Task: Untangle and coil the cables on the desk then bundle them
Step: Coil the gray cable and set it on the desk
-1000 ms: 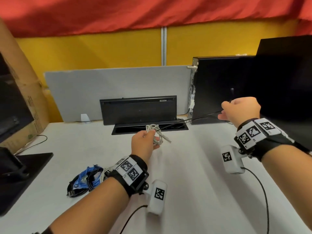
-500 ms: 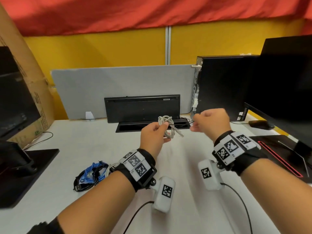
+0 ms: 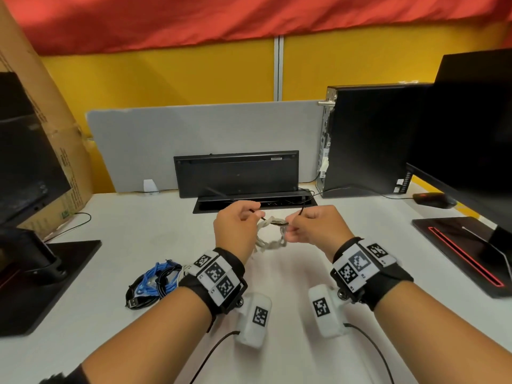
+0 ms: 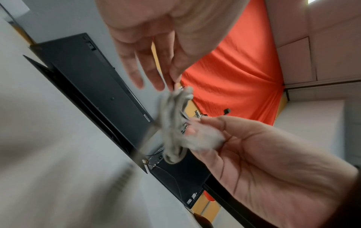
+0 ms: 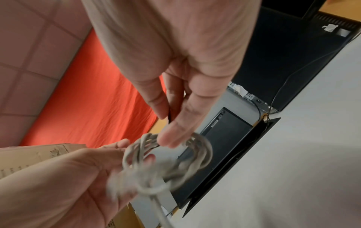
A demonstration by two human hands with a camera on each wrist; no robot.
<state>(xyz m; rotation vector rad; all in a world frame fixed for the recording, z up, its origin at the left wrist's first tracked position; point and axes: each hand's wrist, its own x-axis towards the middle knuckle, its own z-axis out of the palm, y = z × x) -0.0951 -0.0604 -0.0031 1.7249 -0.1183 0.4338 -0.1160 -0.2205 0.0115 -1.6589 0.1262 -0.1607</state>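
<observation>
You held the grey coil (image 3: 270, 234) up over the desk (image 3: 155, 225), between your two hands and clear of the surface. Your left hand (image 3: 235, 231) gripped its left side, fingers curled round the loops. Your right hand (image 3: 313, 225) pinched a thin black tie (image 3: 273, 222) that lay across the top of the coil, running left to right from one hand to the other. The coil hung as a ring below that line, so the wrap probably had to pass down through its middle, and your right hand sat nearer the free end. The blue bundle (image 3: 155, 281) lay on the desk by your left wrist.
</observation>
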